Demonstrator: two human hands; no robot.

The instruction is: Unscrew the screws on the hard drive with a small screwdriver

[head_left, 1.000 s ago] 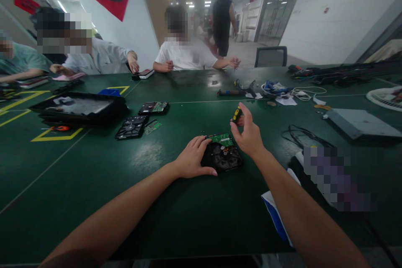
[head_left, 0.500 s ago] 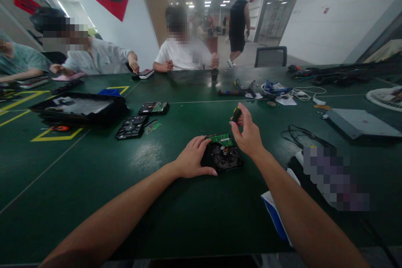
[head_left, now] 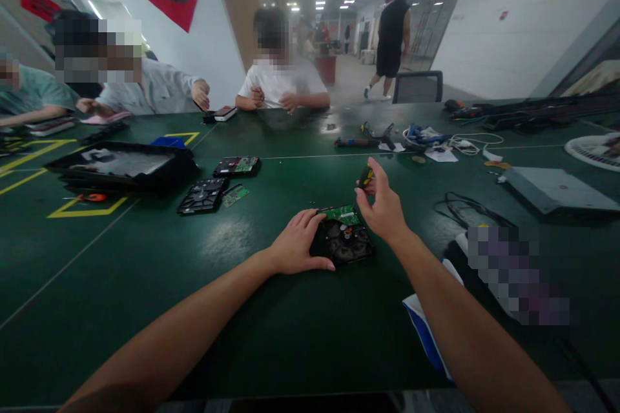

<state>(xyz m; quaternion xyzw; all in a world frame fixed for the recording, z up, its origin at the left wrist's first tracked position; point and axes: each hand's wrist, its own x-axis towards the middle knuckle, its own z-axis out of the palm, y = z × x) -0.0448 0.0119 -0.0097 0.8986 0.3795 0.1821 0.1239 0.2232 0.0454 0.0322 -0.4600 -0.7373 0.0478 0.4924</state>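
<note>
A black hard drive (head_left: pixel 346 242) lies on the table with its green circuit board (head_left: pixel 343 213) on the far side. My left hand (head_left: pixel 301 242) grips the drive's left side, thumb along the near edge and fingers at the far edge. Between the thumb and fingers of my right hand (head_left: pixel 380 201) is a small black and yellow screwdriver (head_left: pixel 365 177), held upright. Its thin shaft points down to the board's right end; the tip is too small to make out. Several tiny dark screws (head_left: pixel 312 202) lie just beyond the drive.
To the left are two more hard drives (head_left: pixel 202 195), a loose circuit board (head_left: pixel 236 195) and a black tray (head_left: pixel 128 164). A grey metal box (head_left: pixel 562 190), cables (head_left: pixel 465 206) and a blue-white cloth (head_left: pixel 426 329) lie right. People sit across the green table (head_left: pixel 271 335).
The screwdriver's handle has turned slightly in my right fingers, while the left hand and drive stay put. Across the table, a person's hand has lowered; another person has walked right.
</note>
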